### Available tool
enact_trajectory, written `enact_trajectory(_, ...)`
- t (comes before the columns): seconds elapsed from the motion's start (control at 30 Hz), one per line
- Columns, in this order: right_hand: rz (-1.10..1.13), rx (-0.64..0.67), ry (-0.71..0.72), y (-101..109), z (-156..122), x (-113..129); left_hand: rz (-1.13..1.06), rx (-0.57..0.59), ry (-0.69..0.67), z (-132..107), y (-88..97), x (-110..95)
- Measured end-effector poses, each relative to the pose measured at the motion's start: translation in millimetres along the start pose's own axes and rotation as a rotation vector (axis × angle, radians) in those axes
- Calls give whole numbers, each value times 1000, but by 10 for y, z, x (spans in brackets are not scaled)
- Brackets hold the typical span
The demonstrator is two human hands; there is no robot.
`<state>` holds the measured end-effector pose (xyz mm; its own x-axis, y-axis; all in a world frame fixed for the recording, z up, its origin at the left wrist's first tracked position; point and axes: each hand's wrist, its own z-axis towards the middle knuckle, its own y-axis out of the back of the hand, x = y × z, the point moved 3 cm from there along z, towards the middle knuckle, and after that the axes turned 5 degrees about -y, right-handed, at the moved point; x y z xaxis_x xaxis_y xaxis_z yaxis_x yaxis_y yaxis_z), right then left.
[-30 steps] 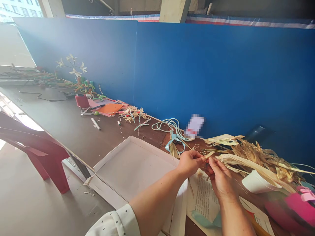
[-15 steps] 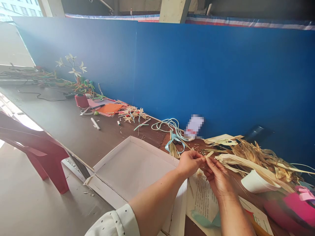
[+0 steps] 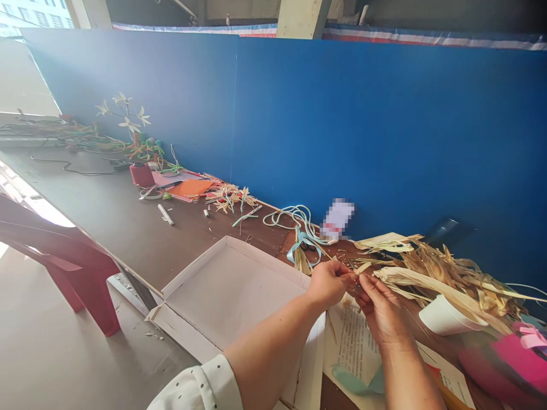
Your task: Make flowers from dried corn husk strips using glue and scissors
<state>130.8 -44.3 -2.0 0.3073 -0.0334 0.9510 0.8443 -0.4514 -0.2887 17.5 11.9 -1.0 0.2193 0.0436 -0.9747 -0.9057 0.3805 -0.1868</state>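
My left hand [image 3: 331, 281] and my right hand [image 3: 378, 299] meet over the table, fingertips pinched close together. Between them is a small pale strip of corn husk [image 3: 362, 268], its end poking up from the fingers; the rest is hidden by my hands. Below the hands lies a printed sheet of paper [image 3: 356, 344]. Just right of them, a pile of dried corn husks [image 3: 448, 270] spreads along the blue panel. Behind my left hand, a light-blue ribbon [image 3: 294, 250] is tied round a small husk bundle.
An open white box lid [image 3: 239, 279] lies left of my arms. A white cup [image 3: 450, 315] rests tilted among the husks, near a pink object [image 3: 504, 359]. Farther left are husk flowers [image 3: 231, 199], a white pen [image 3: 166, 214] and a red thread spool [image 3: 142, 175]. A blue panel [image 3: 342, 125] borders the table.
My right hand has shifted and turned very slightly, its fingers moving a little at the husk strip. My left hand stays almost still.
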Motion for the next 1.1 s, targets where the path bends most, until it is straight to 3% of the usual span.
enact_trajectory(0.57,14,32,19,-43,-26,53,-205,88,38,4,-21,-32)
enact_trajectory(1.1,-66,-11,24,-10,-24,42,4,29,-12,13,-5,8)
